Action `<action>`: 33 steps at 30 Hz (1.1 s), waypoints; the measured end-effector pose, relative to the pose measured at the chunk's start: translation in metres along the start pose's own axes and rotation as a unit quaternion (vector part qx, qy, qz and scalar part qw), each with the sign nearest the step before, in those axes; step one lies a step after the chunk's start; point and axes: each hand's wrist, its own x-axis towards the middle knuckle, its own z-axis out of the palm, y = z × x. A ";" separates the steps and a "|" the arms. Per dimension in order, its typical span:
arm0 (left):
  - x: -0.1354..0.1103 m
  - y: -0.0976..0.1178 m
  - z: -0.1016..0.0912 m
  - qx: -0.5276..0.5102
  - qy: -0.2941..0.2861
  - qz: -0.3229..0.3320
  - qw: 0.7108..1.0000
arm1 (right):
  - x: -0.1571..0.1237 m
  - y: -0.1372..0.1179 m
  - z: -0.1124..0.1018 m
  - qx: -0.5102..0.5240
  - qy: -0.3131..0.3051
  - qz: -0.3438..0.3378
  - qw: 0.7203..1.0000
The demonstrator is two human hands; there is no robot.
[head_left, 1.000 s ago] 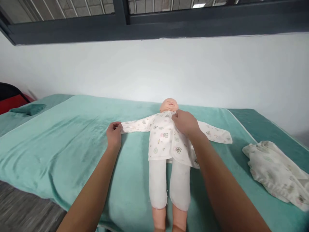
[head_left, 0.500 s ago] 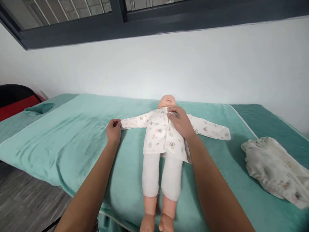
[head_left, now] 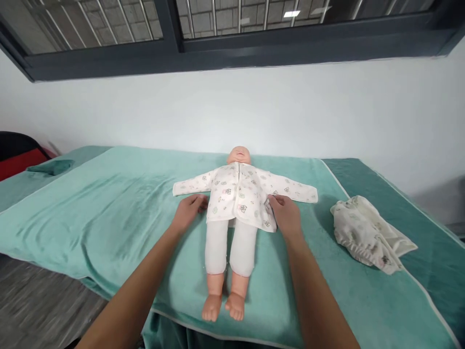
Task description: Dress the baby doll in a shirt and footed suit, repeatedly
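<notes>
Two bare hands, one head cam view: L hand (head_left: 189, 212) and R hand (head_left: 286, 215) well apart, on either side of a baby doll (head_left: 244, 249). Doll lies on its back, approx. mid-view, on a green cover (head_left: 119, 218), head nr the white wall (head_left: 232, 114), bare feet twd the cam. It wears a printed white shirt (head_left: 225, 194), sleeves spread out to both sides, hem over the tops of the white legs. R hand: thumb & fingers pinched on the shirt's side edge, below the sleeve. L hand: fingers curled, tips just beside the shirt's other side, under that sleeve; can't tell if they grip cloth. Crumpled printed cloth (head_left: 363, 232) lies to the R, apart from doll, partly over a darker green strip (head_left: 436, 271). Dark-framed window (head_left: 232, 58) above; grey floor (head_left: 39, 295) lower L.
</notes>
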 end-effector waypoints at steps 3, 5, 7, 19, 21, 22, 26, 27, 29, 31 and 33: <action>-0.006 0.018 0.017 -0.072 -0.039 -0.066 0.994 | 0.001 -0.004 0.003 0.146 -0.070 0.048 0.986; -0.005 0.024 0.024 -0.138 -0.065 -0.109 0.982 | 0.004 -0.006 0.001 0.220 -0.125 0.073 0.965; 0.001 0.026 0.028 -0.205 -0.100 -0.142 0.963 | 0.007 -0.008 -0.002 0.244 -0.187 0.090 0.947; 0.033 0.023 0.049 -0.380 -0.136 -0.162 0.901 | 0.017 -0.007 0.031 0.284 -0.194 0.027 0.939; 0.039 0.025 0.053 -0.390 -0.133 -0.161 0.897 | 0.020 -0.006 0.034 0.300 -0.181 0.008 0.937; 0.043 0.027 0.056 -0.394 -0.133 -0.160 0.895 | 0.021 -0.006 0.035 0.312 -0.176 0.002 0.934; 0.056 0.031 0.064 -0.403 -0.136 -0.149 0.892 | 0.029 -0.010 0.039 0.366 -0.158 0.016 0.917; 0.060 0.031 0.066 -0.406 -0.135 -0.146 0.892 | 0.032 -0.012 0.040 0.380 -0.157 0.024 0.911; 0.068 0.032 0.070 -0.409 -0.134 -0.144 0.891 | 0.040 -0.016 0.043 0.411 -0.161 0.036 0.897; 0.075 0.031 0.074 -0.411 -0.133 -0.142 0.890 | 0.049 -0.018 0.045 0.440 -0.166 0.043 0.882; 0.081 0.030 0.076 -0.412 -0.134 -0.137 0.891 | 0.056 -0.020 0.046 0.452 -0.168 0.052 0.874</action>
